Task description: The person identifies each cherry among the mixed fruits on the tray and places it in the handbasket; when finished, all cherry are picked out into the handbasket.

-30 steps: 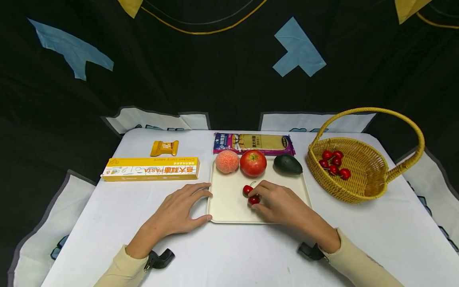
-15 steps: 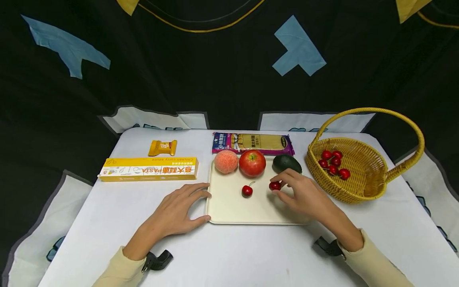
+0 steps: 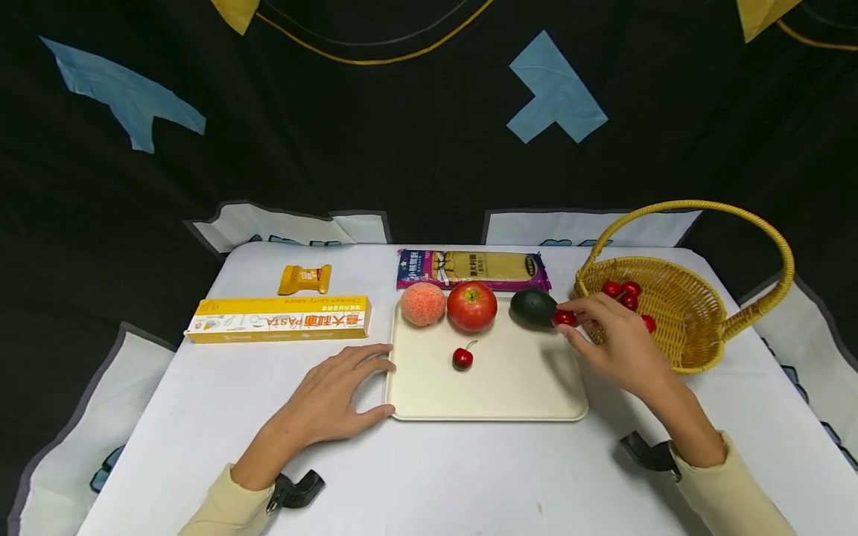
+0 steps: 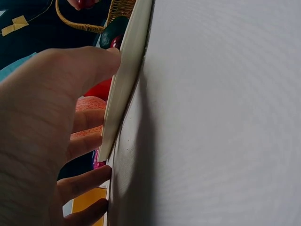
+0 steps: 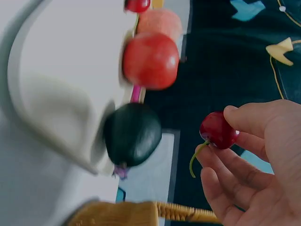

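My right hand [image 3: 620, 344] pinches a dark red cherry [image 5: 219, 130] between thumb and fingertips, its green stem hanging free in the right wrist view. In the head view that hand is above the right edge of the cream tray [image 3: 429, 398], beside the wicker basket [image 3: 677, 357]. One cherry [image 3: 462, 359] with a stem lies on the tray. Behind it sit a peach-like pink fruit [image 3: 424, 304], a red apple [image 3: 472, 306] and a dark green avocado [image 3: 532, 307]. My left hand [image 3: 335, 394] rests at the tray's left edge, fingers spread, thumb on the rim in the left wrist view.
Several cherries [image 3: 630, 290] lie in the basket, partly hidden by the right hand; its tall handle [image 3: 710, 205] arches above. A purple pasta packet [image 3: 482, 269] lies behind the tray. Left of it are a yellow pasta box [image 3: 280, 318] and a small yellow wrapped snack [image 3: 304, 279].
My right hand has picked up one of the two cherries from the tray and carried it right, toward the basket. My left hand stays at the tray's edge.
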